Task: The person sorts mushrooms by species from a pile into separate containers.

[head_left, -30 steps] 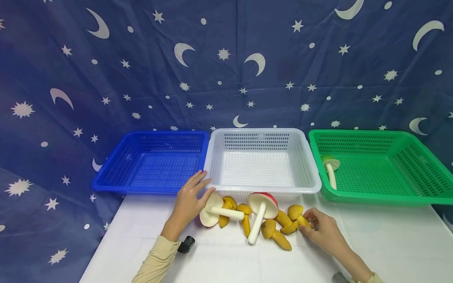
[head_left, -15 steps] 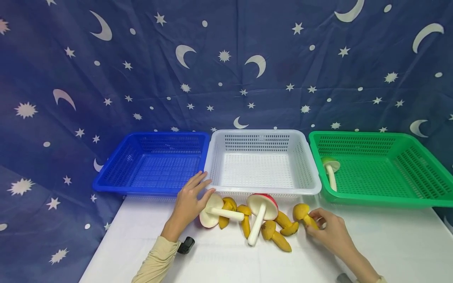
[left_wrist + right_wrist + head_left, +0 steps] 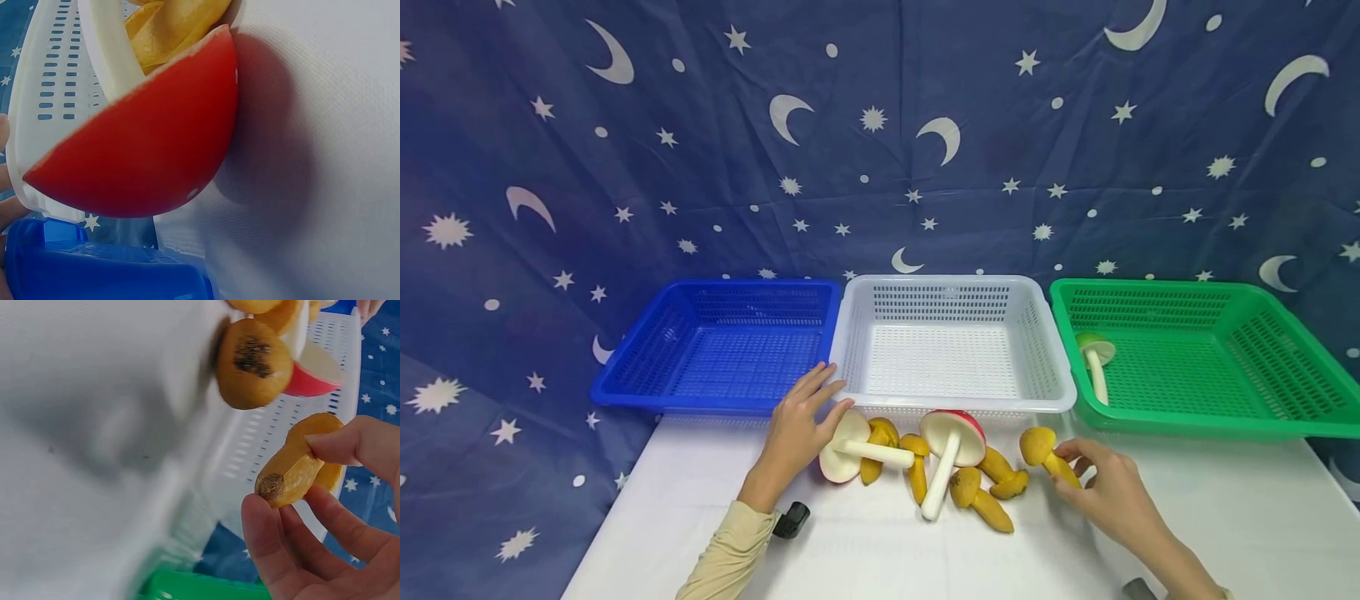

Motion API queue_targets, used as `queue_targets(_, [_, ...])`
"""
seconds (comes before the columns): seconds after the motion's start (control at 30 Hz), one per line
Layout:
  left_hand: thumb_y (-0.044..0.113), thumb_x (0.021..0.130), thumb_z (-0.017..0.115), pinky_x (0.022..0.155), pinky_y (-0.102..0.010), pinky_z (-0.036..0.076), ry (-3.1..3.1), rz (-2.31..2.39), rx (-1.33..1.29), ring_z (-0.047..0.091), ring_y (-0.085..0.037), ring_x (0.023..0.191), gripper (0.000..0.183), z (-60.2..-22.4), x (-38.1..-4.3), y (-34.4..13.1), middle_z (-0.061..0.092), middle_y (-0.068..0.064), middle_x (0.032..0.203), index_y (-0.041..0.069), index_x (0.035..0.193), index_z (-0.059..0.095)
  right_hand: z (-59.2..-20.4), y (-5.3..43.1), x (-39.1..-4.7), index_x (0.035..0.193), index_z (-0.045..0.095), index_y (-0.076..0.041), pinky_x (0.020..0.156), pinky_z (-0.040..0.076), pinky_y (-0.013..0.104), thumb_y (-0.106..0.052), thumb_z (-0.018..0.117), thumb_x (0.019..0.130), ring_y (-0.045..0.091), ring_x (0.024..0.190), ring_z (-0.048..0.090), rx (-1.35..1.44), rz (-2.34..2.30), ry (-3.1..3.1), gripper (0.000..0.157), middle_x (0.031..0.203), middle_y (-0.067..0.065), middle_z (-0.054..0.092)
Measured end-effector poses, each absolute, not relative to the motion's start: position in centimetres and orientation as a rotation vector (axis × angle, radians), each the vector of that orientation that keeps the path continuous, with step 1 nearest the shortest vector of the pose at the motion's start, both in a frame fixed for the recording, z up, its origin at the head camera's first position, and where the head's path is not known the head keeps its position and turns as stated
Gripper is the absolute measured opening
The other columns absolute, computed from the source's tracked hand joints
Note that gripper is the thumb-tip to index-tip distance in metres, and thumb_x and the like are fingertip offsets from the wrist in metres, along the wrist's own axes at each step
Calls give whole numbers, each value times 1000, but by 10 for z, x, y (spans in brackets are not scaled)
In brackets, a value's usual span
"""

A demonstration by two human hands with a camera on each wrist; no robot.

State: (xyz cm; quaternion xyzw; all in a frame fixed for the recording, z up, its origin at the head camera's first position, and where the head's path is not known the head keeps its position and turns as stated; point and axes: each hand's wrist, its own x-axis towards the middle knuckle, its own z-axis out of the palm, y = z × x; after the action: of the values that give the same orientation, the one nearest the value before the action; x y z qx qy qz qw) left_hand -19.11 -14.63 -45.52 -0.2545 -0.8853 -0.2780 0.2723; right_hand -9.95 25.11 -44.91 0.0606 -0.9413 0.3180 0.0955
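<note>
My right hand (image 3: 1108,492) pinches a yellow toy mushroom (image 3: 290,469) by its stem, thumb on one side and fingers on the other. Its cap points left, toward the pile. The left hand (image 3: 796,429) lies with fingers extended at the corner of the white basket (image 3: 955,402), beside a red-capped mushroom (image 3: 150,137) whose white stem points right. A second red-capped mushroom (image 3: 946,458) lies mid-table, its pale underside up. Around these lie several yellow mushrooms (image 3: 981,500) on the white cloth.
A blue basket (image 3: 715,407) stands left of the white one. On the right, the green basket (image 3: 1210,423) holds a green-capped mushroom (image 3: 1097,367) near its left wall. A dark blue cloth (image 3: 880,150) with moons and stars hangs behind.
The right hand has drawn the yellow mushroom a little to the right, apart from the other yellow ones. My left hand has stayed in place.
</note>
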Motion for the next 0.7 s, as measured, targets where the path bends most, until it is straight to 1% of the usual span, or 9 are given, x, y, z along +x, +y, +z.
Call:
queue_targets(0.27, [26, 83, 73, 97, -50, 43, -2379, -736, -675, 48, -30, 126, 33, -455, -192, -149, 59, -15, 127, 3, 107, 71, -430, 245, -96, 90, 68, -8, 50, 49, 21, -2, 79, 66, 6, 66, 53, 277, 914, -2690, 27, 82, -4, 64])
queue_targets(0.5, [26, 84, 73, 97, -50, 43, -2381, -748, -678, 48, -30, 125, 33, -457, -191, -148, 59, -15, 127, 3, 108, 71, -417, 240, -93, 88, 68, -8, 49, 49, 23, 0, 80, 63, 5, 66, 52, 352, 875, -2621, 29, 82, -5, 64])
queue_targets(0.7, [27, 85, 72, 98, -49, 43, -2379, -749, -678, 47, -29, 126, 33, -457, -191, -147, 59, -14, 128, 3, 108, 71, -405, 239, -94, 88, 68, -7, 48, 49, 22, 1, 80, 62, 4, 64, 52, 378, 860, -2587, 30, 81, -3, 64])
